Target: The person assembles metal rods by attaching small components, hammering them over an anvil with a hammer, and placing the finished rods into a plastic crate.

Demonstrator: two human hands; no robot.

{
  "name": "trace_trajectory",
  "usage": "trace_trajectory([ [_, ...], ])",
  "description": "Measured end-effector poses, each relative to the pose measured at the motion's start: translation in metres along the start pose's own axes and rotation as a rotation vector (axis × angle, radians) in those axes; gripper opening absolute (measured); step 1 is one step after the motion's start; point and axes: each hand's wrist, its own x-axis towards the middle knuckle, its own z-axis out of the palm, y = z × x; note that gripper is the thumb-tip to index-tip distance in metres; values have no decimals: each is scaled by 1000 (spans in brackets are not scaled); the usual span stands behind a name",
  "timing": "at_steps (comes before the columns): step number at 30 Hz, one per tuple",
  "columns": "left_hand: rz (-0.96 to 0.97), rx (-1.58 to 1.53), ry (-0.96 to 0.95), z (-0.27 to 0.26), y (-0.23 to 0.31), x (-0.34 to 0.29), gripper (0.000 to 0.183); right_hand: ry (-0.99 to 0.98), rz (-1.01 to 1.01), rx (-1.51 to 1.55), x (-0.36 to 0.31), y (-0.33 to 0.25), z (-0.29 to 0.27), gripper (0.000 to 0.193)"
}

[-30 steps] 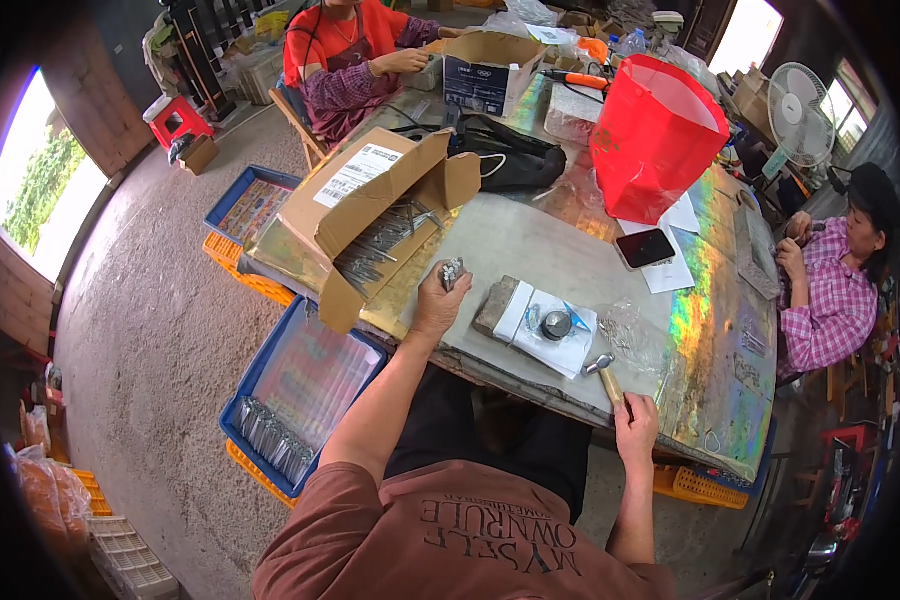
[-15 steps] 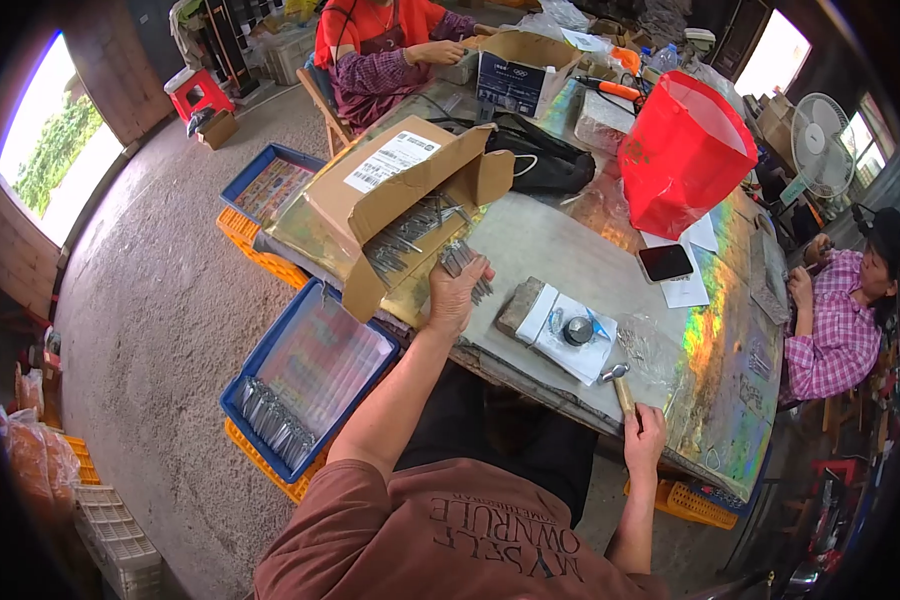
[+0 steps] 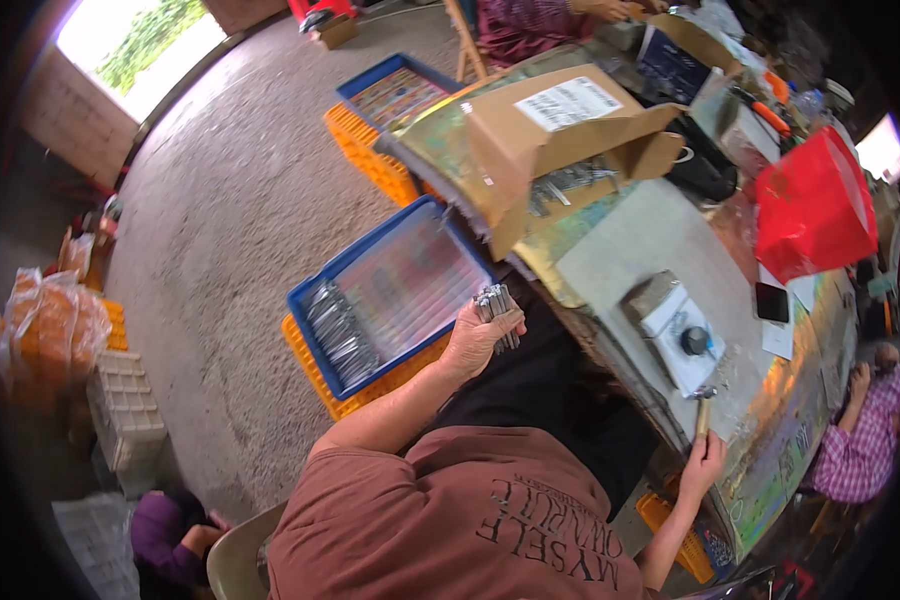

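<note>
My left hand (image 3: 475,342) is closed round a bundle of thin metal pieces (image 3: 500,315), held between the table and a blue tray (image 3: 310,300). What kind of pieces they are I cannot make out. More such pieces (image 3: 340,335) lie along the near-left side of that tray. At the table's front edge my right hand (image 3: 705,458) grips the wooden handle of a hammer (image 3: 704,396), its head lying by a white pad. On that pad (image 3: 670,322), over a stone block (image 3: 650,292), stands a small dark cylinder (image 3: 695,341).
An open cardboard box (image 3: 510,130) with metal pieces inside stands on the table's left corner. Orange crates (image 3: 345,150) hold the blue trays. A red bag (image 3: 815,210) and a phone (image 3: 771,301) are farther right. Co-workers sit across the table, at right and behind me.
My left hand has carried the metal bundle from beside the cardboard box back toward the blue tray. The view has turned left. My right hand still holds the hammer.
</note>
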Motion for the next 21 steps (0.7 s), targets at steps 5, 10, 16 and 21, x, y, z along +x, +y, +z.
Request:
trace_trajectory([
  [5, -9, 197, 257, -73, 3, -24, 14, -49, -4, -7, 1, 6, 0, 21],
  [10, 42, 525, 462, -161, 18, -37, 17, -45, -43, -72, 1, 18, 1, 25],
  [16, 214, 834, 591, -265, 47, -48, 5, -82, -10, -75, 2, 15, 1, 25],
  [21, 236, 1056, 748, -304, 71, -45, 8, -74, -16, -114, 2, 13, 0, 26],
])
